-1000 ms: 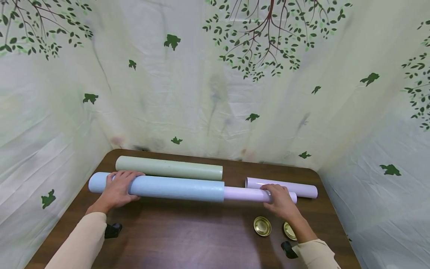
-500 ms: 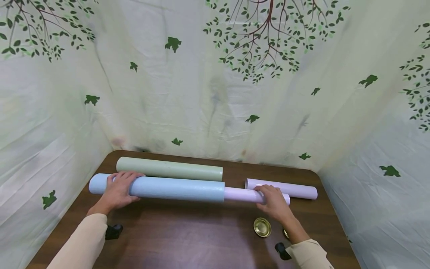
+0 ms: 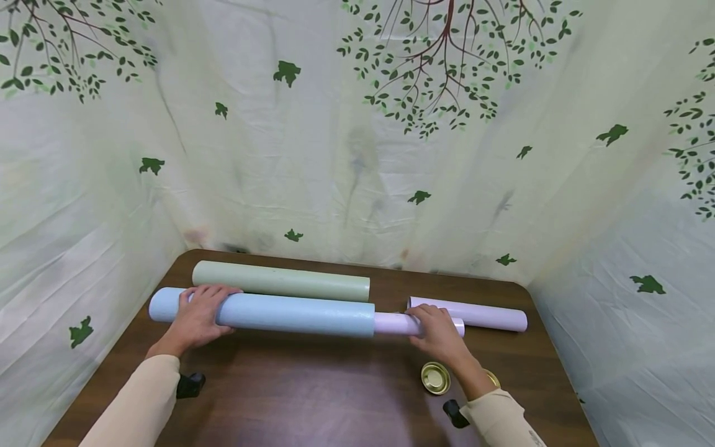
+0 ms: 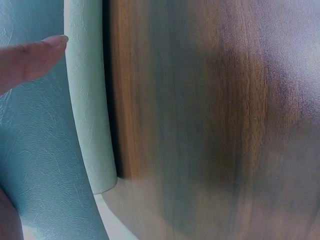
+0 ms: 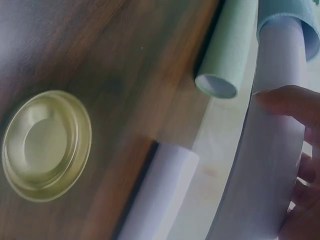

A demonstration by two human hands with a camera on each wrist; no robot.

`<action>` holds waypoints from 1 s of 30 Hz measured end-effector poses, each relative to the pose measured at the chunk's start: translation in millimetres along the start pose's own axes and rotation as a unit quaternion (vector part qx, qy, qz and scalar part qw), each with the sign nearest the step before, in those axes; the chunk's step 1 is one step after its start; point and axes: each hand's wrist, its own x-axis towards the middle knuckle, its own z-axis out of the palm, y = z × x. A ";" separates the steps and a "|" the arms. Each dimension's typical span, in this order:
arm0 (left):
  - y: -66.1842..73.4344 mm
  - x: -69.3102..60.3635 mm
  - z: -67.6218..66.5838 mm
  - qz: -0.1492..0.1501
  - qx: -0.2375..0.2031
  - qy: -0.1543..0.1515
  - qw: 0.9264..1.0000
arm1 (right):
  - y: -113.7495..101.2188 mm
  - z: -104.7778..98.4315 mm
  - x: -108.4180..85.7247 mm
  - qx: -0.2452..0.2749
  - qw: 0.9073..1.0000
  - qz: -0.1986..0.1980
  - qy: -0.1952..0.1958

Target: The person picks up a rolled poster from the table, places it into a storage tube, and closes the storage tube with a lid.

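Observation:
In the head view my left hand point(image 3: 198, 316) grips a thick light-blue tube point(image 3: 301, 315) near its left end. My right hand point(image 3: 438, 335) holds a thinner lilac tube point(image 3: 391, 323), whose left part is inside the blue tube's right end. The right wrist view shows the lilac tube point(image 5: 270, 135) entering the blue rim point(image 5: 285, 10), with my right thumb and fingers point(image 5: 300, 105) around it. In the left wrist view a fingertip point(image 4: 35, 57) lies over the blue surface point(image 4: 45, 150).
Behind the blue tube lies a pale green tube point(image 3: 279, 280). A second lilac tube point(image 3: 480, 315) lies at the back right. Two round gold lids, one nearer point(image 3: 435, 378) and one partly behind my right forearm point(image 3: 493, 379), rest on the brown table point(image 3: 313, 391). Patterned cloth hangs behind.
My right hand has moved left with the lilac tube, and less of that tube shows outside the blue one. The left hand and blue tube have stayed nearly still.

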 end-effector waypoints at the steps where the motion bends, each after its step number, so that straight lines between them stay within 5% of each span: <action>1: 0.2 0.0 0.0 0.000 0.000 0.000 1.000 | -1.2 0.8 1.3 0.001 1.000 0.000 -0.001; 30: 2.1 -1.3 -0.8 -0.007 -0.003 0.004 1.000 | -32.6 18.1 29.2 -0.006 1.000 -0.016 -0.002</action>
